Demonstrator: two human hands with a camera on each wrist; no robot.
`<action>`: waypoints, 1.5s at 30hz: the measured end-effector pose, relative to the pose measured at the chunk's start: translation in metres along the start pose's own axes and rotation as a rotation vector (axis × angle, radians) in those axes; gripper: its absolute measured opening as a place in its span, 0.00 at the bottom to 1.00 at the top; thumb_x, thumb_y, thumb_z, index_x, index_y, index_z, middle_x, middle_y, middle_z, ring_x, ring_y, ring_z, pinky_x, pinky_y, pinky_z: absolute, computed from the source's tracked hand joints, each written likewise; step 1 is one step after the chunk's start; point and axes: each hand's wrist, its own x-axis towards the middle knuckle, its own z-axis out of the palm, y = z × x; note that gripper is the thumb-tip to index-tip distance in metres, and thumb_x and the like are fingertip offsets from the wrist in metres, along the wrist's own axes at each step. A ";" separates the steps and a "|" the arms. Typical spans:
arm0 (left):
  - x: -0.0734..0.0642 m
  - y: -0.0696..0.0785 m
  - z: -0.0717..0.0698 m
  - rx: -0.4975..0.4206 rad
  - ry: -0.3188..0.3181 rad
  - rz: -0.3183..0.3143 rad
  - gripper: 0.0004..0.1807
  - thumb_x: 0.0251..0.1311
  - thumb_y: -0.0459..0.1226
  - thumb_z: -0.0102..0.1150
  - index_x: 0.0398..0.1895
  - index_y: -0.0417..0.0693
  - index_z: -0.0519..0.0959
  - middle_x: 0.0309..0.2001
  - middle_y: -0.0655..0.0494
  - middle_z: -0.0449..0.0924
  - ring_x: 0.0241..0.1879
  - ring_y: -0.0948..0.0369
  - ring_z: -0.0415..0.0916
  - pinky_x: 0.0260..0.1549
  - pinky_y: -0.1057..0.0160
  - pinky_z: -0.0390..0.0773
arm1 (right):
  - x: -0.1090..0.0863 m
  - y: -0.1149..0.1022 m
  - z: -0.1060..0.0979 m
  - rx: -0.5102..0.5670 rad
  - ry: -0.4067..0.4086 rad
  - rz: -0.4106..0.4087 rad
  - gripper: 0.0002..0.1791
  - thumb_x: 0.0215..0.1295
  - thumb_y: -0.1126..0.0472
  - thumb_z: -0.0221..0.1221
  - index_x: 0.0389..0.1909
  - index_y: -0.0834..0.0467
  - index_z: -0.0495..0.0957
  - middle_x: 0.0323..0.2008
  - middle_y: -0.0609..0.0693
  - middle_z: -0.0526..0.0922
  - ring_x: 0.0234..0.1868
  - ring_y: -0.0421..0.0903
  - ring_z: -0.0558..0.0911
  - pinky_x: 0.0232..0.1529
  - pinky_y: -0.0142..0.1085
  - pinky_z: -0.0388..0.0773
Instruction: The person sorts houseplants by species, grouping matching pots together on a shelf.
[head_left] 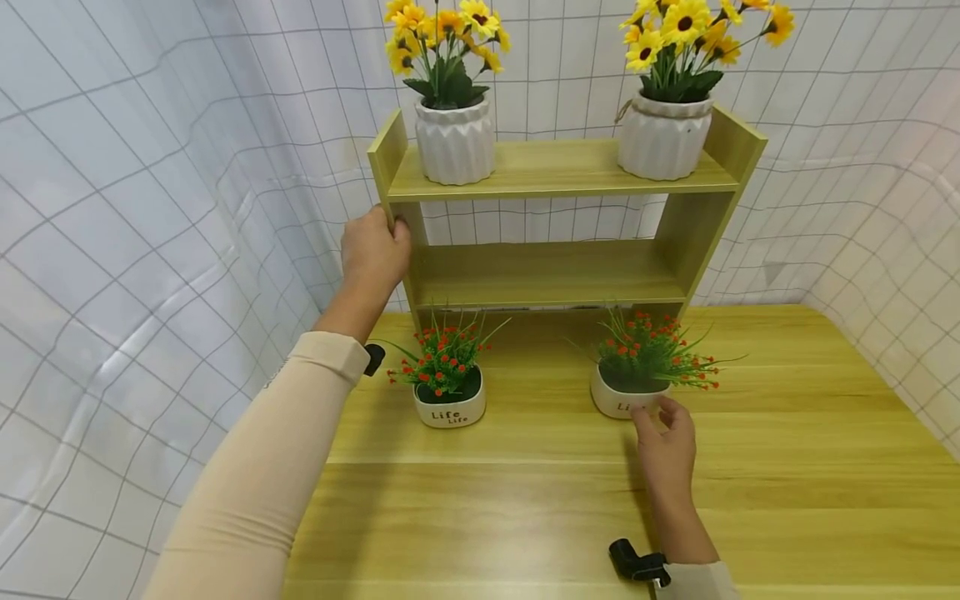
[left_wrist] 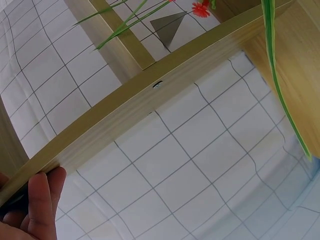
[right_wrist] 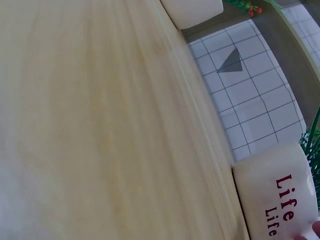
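My left hand grips the left side panel of a two-tier wooden shelf, just under its top board. In the left wrist view its fingers curl on the edge of the shelf board. My right hand reaches the near wall of the right small white pot, which holds red flowers; its fingers are loosely spread and the fingertips touch the pot. The right wrist view shows that pot, lettered "Life", with a fingertip at its lower corner. A matching pot stands to the left.
Two white ribbed vases of yellow flowers stand on the shelf's top board. The shelf sits at the back of a wooden table. A white gridded cloth hangs behind and on both sides.
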 end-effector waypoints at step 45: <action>0.000 -0.001 0.001 0.007 0.012 0.015 0.18 0.72 0.41 0.44 0.37 0.34 0.76 0.35 0.35 0.82 0.37 0.40 0.81 0.33 0.47 0.80 | 0.055 0.008 0.040 0.020 0.043 -0.200 0.49 0.54 0.61 0.72 0.73 0.63 0.56 0.62 0.62 0.68 0.60 0.57 0.69 0.60 0.52 0.66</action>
